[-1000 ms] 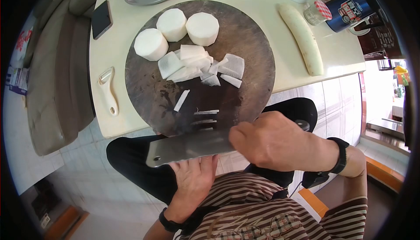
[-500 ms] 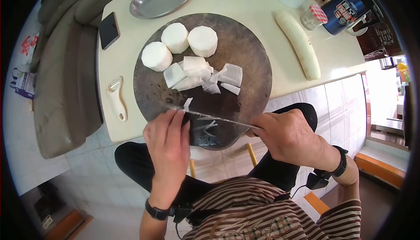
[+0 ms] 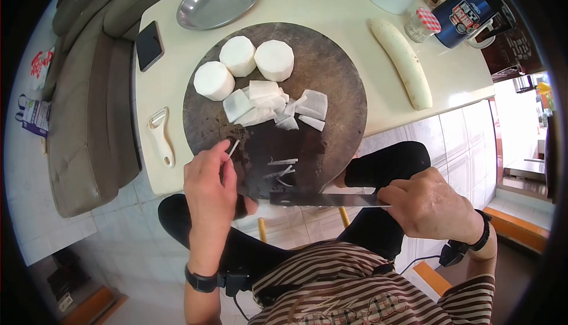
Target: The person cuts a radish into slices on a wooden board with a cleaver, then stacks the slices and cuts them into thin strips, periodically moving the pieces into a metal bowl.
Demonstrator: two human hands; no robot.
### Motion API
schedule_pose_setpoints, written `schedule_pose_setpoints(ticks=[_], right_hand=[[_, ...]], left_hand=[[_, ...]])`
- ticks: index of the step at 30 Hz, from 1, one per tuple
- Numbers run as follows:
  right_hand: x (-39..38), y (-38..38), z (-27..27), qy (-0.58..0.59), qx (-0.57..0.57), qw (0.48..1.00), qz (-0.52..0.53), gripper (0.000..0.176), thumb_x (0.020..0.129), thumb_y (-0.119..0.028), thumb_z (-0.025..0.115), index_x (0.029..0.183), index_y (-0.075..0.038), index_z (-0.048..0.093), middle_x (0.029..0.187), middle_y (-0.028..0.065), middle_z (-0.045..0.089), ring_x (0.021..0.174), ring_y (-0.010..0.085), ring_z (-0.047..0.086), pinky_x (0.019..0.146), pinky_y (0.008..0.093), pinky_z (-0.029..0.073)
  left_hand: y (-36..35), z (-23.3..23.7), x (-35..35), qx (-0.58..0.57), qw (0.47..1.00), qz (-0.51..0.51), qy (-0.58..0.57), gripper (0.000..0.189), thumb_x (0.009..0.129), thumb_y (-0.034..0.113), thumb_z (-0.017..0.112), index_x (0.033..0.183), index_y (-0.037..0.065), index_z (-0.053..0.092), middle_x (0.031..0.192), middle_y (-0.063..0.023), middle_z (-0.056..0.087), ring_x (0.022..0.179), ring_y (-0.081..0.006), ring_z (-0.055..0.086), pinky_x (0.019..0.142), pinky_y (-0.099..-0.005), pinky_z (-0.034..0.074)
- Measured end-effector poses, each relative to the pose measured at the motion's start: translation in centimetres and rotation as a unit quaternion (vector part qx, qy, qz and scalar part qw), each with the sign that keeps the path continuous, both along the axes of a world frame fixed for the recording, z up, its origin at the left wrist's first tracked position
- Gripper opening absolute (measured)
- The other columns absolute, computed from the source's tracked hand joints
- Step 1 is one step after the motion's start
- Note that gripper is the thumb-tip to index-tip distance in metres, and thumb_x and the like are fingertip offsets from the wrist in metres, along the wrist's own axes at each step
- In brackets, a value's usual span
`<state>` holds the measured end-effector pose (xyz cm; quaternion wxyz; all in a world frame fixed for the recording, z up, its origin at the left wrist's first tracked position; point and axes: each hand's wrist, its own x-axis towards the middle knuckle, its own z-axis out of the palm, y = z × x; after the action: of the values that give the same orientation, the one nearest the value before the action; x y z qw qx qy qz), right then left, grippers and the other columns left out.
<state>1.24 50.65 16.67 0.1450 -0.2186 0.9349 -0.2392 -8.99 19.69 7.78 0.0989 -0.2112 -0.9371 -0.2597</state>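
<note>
My left hand (image 3: 210, 180) pinches a thin strip of white radish (image 3: 234, 148) above the left front of the round chopping board (image 3: 346, 100). In my right hand (image 3: 417, 202) is a cleaver (image 3: 325, 199), its blade level and pointing left, off the board's near edge. A few cut radish shreds (image 3: 284, 170) lie on the wet dark part of the board. Behind them is a loose pile of thin radish slices (image 3: 260, 100). Several thick peeled radish chunks (image 3: 238, 56) stand at the board's far left.
A whole white radish (image 3: 405, 64) lies on the table's right, near a glass jar (image 3: 422, 25) and a blue flask (image 3: 470, 14). A metal dish (image 3: 219, 0), a phone (image 3: 149, 45) and a peeler (image 3: 160, 137) are on the left. My knees sit below the table edge.
The cleaver has moved off the board toward my body, turning flatter. My left hand has left the blade and shifted left, lifting a radish strip.
</note>
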Motion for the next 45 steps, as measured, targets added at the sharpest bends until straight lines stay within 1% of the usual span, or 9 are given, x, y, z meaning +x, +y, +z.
schedule_pose_setpoints(ticks=[1,5,10,13,21,30,35,39,45], right_hand=[[0.0,-0.1,-0.1,-0.002,0.002,1.0,0.015,0.01,0.072,0.001,0.066,0.078,0.001,0.058,0.064,0.0096,0.055,0.054,0.0284,0.06,0.048,0.0376,0.046],[-0.2,-0.2,-0.3,0.013,0.03,0.999,0.013,0.009,0.074,0.001,0.066,0.078,0.001,0.058,0.063,0.0095,0.055,0.053,0.0277,0.06,0.049,0.0375,0.046],[-1.2,-0.2,-0.6,0.016,0.048,0.998,-0.034,0.009,0.074,0.001,0.065,0.077,0.001,0.057,0.064,0.0099,0.056,0.052,0.0282,0.059,0.049,0.0379,0.045],[-0.8,-0.1,-0.7,0.012,0.01,0.999,-0.028,0.009,0.074,0.001,0.066,0.077,0.001,0.057,0.063,0.0102,0.056,0.052,0.029,0.059,0.049,0.0381,0.044],[-0.7,-0.2,-0.6,-0.012,0.02,1.0,-0.018,0.009,0.075,0.002,0.065,0.075,0.001,0.056,0.061,0.0104,0.055,0.051,0.0304,0.058,0.049,0.0393,0.043],[-0.9,-0.3,-0.5,0.019,0.013,0.998,-0.062,0.011,0.077,0.002,0.066,0.078,0.002,0.055,0.065,0.0116,0.055,0.057,0.0322,0.06,0.051,0.04,0.044],[-0.3,-0.5,-0.8,0.001,-0.015,0.996,-0.088,0.013,0.076,0.001,0.067,0.077,0.001,0.054,0.066,0.0116,0.054,0.057,0.0318,0.06,0.05,0.0395,0.045],[-0.3,-1.2,-1.5,0.033,-0.01,0.998,-0.043,0.014,0.071,0.001,0.066,0.078,0.0,0.054,0.066,0.0109,0.054,0.055,0.029,0.061,0.047,0.0386,0.045],[-0.9,-2.5,-1.4,0.056,-0.007,0.998,0.016,0.019,0.066,-0.001,0.065,0.08,0.001,0.053,0.067,0.011,0.053,0.054,0.0276,0.062,0.048,0.0375,0.048]], left_hand=[[-0.2,0.2,0.1,0.04,0.997,0.019,-0.071,0.028,0.084,-0.006,0.068,0.11,0.002,0.067,0.093,-0.0121,0.068,0.081,-0.0288,0.065,0.076,-0.0365,0.052],[-0.5,0.5,0.7,0.052,0.996,0.027,-0.068,0.025,0.085,-0.007,0.066,0.109,0.0,0.067,0.093,-0.0127,0.066,0.081,-0.0263,0.066,0.074,-0.034,0.053],[0.1,0.6,2.7,0.06,0.998,0.014,0.01,0.022,0.086,-0.012,0.064,0.105,0.0,0.068,0.097,-0.0137,0.066,0.086,-0.0269,0.066,0.078,-0.033,0.053],[0.0,0.5,3.8,0.081,0.996,0.024,0.037,0.021,0.086,-0.013,0.064,0.103,-0.001,0.067,0.099,-0.0134,0.066,0.086,-0.0274,0.066,0.078,-0.0336,0.053],[0.3,0.0,5.4,0.082,0.994,0.021,0.067,0.021,0.086,-0.012,0.065,0.104,0.0,0.068,0.103,-0.013,0.066,0.092,-0.0286,0.065,0.08,-0.0356,0.053],[3.0,-1.7,6.2,0.034,0.994,-0.085,0.066,0.042,0.063,-0.007,0.073,0.104,0.001,0.071,0.106,-0.0099,0.064,0.097,-0.0302,0.061,0.084,-0.0414,0.046],[3.0,-1.5,7.0,-0.011,0.993,-0.101,0.063,0.038,0.067,-0.008,0.073,0.104,-0.004,0.069,0.111,-0.0124,0.064,0.102,-0.0318,0.06,0.085,-0.043,0.046],[2.8,-2.6,7.7,0.002,0.992,-0.111,0.065,0.028,0.074,-0.008,0.072,0.103,-0.007,0.068,0.115,-0.0171,0.063,0.104,-0.0358,0.06,0.085,-0.0462,0.047],[2.7,-2.7,8.4,0.001,0.994,-0.105,0.035,0.023,0.077,-0.014,0.065,0.1,-0.01,0.065,0.113,-0.0217,0.062,0.101,-0.0402,0.06,0.084,-0.05,0.047]])
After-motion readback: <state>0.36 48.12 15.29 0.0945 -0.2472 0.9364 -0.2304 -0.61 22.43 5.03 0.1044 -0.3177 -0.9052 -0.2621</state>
